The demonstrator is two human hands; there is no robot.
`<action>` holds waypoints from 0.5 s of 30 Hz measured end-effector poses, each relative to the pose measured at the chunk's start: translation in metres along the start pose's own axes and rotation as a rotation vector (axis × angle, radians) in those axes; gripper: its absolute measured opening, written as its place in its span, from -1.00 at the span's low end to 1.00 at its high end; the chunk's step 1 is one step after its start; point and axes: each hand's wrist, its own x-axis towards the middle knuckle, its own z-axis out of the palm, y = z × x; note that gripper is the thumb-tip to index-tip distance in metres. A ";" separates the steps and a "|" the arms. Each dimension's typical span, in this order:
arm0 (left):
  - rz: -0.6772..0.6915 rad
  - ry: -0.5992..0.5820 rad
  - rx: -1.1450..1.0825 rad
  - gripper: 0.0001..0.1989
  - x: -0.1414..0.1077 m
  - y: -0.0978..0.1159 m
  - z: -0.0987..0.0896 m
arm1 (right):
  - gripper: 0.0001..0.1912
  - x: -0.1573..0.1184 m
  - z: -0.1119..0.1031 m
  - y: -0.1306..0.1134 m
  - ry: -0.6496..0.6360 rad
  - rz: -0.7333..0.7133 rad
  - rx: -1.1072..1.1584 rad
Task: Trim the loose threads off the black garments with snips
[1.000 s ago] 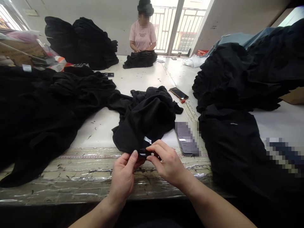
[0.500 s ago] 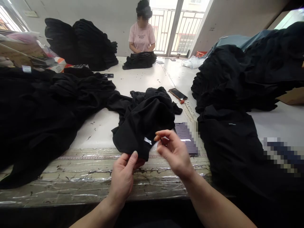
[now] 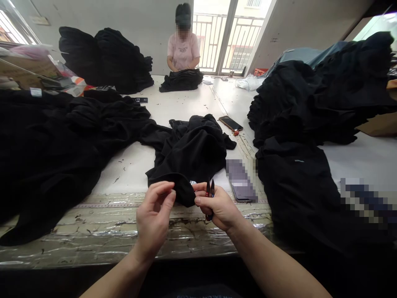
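A crumpled black garment (image 3: 198, 145) lies on the table in front of me, its near edge lifted and a small white label partly hidden by a fold. At the left of that edge, my left hand (image 3: 155, 217) has its thumb and forefinger closed against the cloth. My right hand (image 3: 221, 209) holds a pair of small dark thread snips (image 3: 210, 188), blades pointing up and slightly apart. Thumb and forefinger of the same hand also touch the right part of the raised edge.
Large heaps of black garments lie at the left (image 3: 52, 136) and right (image 3: 310, 95). Two phones, one black (image 3: 231, 123) and one with a lit screen (image 3: 242, 182), rest right of the garment. Across the table a person (image 3: 183, 45) stands behind a folded black stack (image 3: 181, 80).
My right hand has come down and left to the garment's edge, and the snips now show upright in it. My left hand has shifted slightly left, and the near edge has folded up.
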 end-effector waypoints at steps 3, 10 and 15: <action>0.064 -0.074 0.070 -0.80 -0.006 -0.005 0.002 | -0.62 -0.001 0.000 0.003 0.022 -0.017 0.007; -0.055 -0.175 0.063 -0.94 -0.018 -0.025 0.004 | -0.75 -0.008 -0.007 0.009 0.074 -0.274 -0.389; -0.687 -0.003 -0.514 -0.72 0.004 -0.050 -0.015 | -0.89 -0.024 -0.022 0.020 -0.010 -0.695 -0.867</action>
